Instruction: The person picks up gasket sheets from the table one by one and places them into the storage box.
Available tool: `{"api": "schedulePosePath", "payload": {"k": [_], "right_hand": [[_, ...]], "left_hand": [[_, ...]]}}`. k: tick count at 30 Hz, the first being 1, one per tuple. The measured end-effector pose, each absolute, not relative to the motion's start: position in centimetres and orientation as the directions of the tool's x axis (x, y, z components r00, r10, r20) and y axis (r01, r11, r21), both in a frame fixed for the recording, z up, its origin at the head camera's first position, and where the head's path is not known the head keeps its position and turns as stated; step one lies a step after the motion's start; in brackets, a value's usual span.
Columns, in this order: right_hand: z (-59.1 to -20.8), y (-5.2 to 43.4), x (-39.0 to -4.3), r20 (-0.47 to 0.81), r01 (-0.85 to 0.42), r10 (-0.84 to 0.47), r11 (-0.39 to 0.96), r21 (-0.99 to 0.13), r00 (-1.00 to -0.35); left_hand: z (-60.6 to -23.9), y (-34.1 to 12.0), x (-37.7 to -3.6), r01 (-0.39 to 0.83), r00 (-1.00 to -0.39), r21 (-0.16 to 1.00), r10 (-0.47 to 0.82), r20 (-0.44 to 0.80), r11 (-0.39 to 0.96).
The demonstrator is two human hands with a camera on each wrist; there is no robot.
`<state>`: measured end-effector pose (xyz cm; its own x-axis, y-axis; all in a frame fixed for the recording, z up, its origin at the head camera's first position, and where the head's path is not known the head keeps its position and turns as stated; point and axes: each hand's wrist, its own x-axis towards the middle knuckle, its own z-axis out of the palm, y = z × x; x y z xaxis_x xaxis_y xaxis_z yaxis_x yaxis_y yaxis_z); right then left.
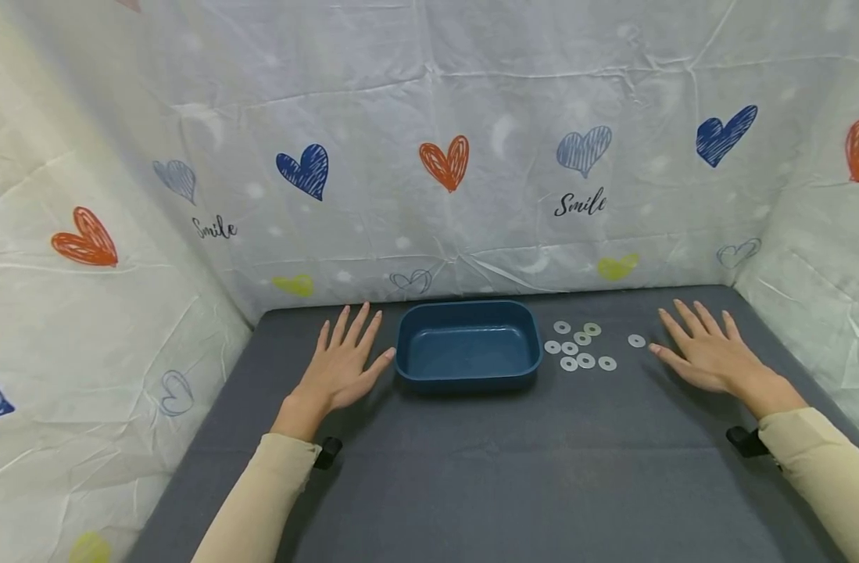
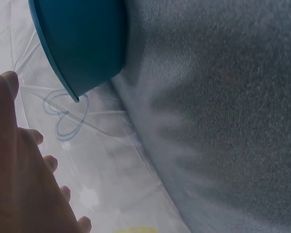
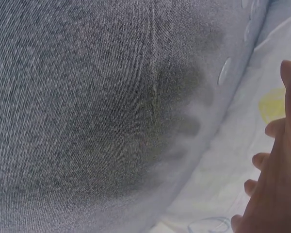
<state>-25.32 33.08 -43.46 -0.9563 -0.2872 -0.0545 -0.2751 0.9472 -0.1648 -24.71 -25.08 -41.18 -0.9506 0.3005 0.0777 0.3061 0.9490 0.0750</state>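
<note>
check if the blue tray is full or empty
Empty: the head view shows the bare inside of the blue tray, and the flat ring-shaped discs lie outside it on the dark table.

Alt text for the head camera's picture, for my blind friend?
A person's left hand and right hand, fingers spread, hover over a gray tabletop, flanking a blue rectangular tray. Nine washers lie between tray and right hand; heart-printed white fabric hangs behind.

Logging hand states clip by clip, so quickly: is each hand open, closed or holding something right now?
Left hand: open, fingers spread, holding nothing.
Right hand: open, fingers spread, holding nothing.
</note>
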Motion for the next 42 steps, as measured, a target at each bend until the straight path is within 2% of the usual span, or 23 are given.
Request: {"api": "schedulePosePath", "payload": {"k": [9,18,27,42], "right_hand": [[-43.8,33.0,-25.2,-0.045,-0.297,-0.314,0.93,-0.217,-0.948],[-43.2,32.5,-26.2,-0.049,-0.302,-0.347,0.87,-0.389,-0.937],[-44.2,32.1,-26.6,-0.027,-0.277,-0.333,0.825,-0.493,-0.943],[-44.1,30.9,-28.1,-0.078,-0.179,-0.264,0.814,-0.553,-0.961]], "left_hand": [[-42.0,-24.5,-24.3,0.319,-0.948,0.187,0.312,0.069,0.929],[-42.4,-23.6,-24.1,0.35,-0.936,0.296,0.341,0.085,0.889],[-42.9,-23.1,-23.7,0.346,-0.936,0.32,0.347,0.055,0.882],[-43.1,-21.8,-23.9,0.337,-0.936,0.343,0.351,0.023,0.877]]}}
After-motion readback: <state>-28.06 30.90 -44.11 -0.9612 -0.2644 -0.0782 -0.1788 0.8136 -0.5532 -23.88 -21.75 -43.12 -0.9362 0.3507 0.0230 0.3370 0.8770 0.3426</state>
